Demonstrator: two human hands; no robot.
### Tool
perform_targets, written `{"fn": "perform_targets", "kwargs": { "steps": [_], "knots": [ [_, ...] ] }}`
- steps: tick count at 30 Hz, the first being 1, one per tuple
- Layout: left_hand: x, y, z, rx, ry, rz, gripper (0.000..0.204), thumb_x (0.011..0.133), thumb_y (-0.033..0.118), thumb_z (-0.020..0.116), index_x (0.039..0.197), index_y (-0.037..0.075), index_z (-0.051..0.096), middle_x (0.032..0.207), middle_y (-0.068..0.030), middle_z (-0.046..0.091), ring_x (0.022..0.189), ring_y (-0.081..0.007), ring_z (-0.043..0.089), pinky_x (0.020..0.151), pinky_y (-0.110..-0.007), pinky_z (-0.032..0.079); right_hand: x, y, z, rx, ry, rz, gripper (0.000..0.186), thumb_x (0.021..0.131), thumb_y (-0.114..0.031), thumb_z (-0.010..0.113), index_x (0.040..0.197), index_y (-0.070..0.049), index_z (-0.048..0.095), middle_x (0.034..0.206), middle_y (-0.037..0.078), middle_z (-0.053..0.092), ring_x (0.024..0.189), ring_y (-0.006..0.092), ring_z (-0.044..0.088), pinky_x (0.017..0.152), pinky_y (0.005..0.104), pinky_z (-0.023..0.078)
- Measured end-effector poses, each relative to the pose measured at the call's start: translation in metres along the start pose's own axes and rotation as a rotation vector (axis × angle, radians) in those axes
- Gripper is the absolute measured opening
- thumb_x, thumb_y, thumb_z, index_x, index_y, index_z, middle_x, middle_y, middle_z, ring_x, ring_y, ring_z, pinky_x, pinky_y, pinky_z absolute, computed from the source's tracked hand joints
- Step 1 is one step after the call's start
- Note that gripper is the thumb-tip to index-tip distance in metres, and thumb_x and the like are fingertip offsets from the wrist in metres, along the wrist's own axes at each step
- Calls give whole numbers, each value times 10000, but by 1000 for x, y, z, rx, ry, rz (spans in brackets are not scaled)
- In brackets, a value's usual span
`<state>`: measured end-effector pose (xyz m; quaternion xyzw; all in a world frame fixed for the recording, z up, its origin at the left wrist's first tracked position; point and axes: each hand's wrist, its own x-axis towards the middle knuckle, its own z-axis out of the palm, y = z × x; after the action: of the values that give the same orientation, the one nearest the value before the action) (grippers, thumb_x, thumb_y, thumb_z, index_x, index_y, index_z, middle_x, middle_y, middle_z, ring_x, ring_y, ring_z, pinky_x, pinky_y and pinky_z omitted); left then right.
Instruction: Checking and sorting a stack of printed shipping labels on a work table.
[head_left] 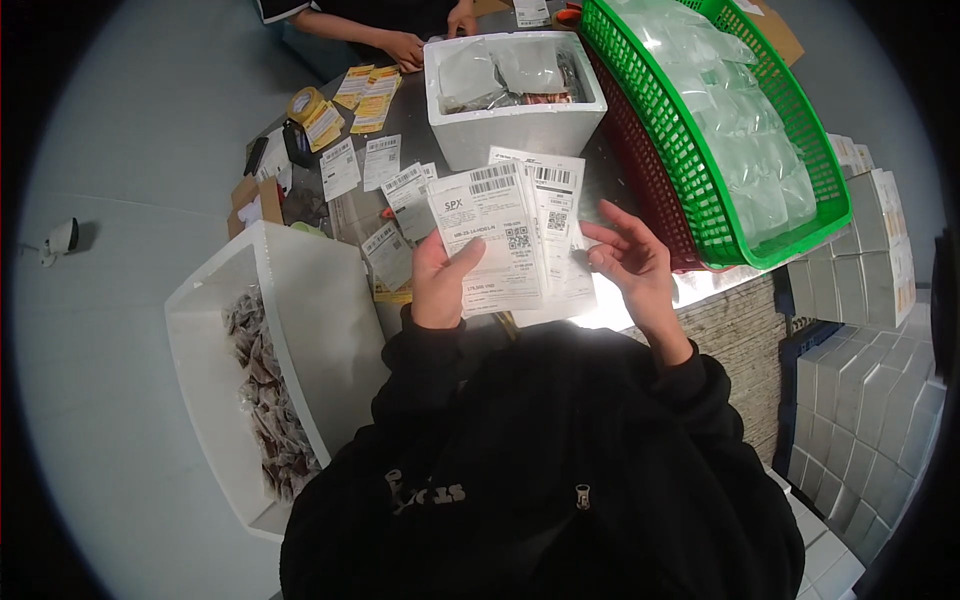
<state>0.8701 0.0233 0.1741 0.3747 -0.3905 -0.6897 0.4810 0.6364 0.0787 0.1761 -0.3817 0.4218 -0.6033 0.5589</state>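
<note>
My left hand [441, 286] grips a fanned stack of white shipping labels [487, 245], its thumb pressed on the top sheet. Barcodes and square codes are printed on them. Just right of the stack, my right hand [645, 275] has its fingers apart, the fingertips close to the rear sheets' edge; I cannot tell whether they touch. More loose labels [408, 210] lie on the dark table to the left of the stack. Beyond my hands stands a white foam box [500, 143] with clear ice packs [530, 68] on top of packed goods.
At the right, a green basket [700, 190] full of clear ice packs rests over a red one [655, 195]. A large foam box [275, 350] of bagged brown items stands left. Tape [305, 104] and yellow slips [377, 98] lie far left. Another person's hands [404, 48] work behind.
</note>
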Motion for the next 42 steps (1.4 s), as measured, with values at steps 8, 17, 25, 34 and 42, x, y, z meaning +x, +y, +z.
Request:
{"fn": "perform_targets", "kwargs": {
  "steps": [8,17,25,34,42],
  "knots": [
    [-1,-2,-4,-4,60,46,316,869,-30,536,1184,-52,509,1129,-118,615,987,-175,606,872,-295,472,0,7,-3,-3,13,94,554,806,73,633,1318,-6,437,971,75,645,852,79,596,769,203,485],
    [-31,-70,4,-36,35,-60,328,863,3,582,1180,-28,505,1091,-83,619,995,-155,599,869,-303,489,-18,26,-27,97,113,259,378,872,3,530,1242,63,485,1141,94,587,1047,138,540,948,263,386],
    [-58,-105,-23,139,128,-101,323,868,-7,564,1180,-45,489,1090,-105,620,1000,-143,597,860,-284,492,-32,70,-32,-95,122,426,225,894,-51,578,1108,17,579,1041,60,622,961,121,559,891,247,413],
    [-56,-96,-72,98,168,-87,327,871,-3,566,1188,-30,490,1097,-89,615,1002,-125,583,862,-273,478,-5,81,-7,-135,17,426,176,890,-10,565,1065,-17,556,1012,35,623,891,77,555,810,204,411],
    [-40,-97,-80,67,261,-55,322,839,34,607,1140,-46,524,1047,-114,636,974,-151,592,849,-280,461,19,74,34,-360,64,355,475,856,82,480,1305,-42,387,962,11,591,821,31,528,699,160,416]
  ]
}}
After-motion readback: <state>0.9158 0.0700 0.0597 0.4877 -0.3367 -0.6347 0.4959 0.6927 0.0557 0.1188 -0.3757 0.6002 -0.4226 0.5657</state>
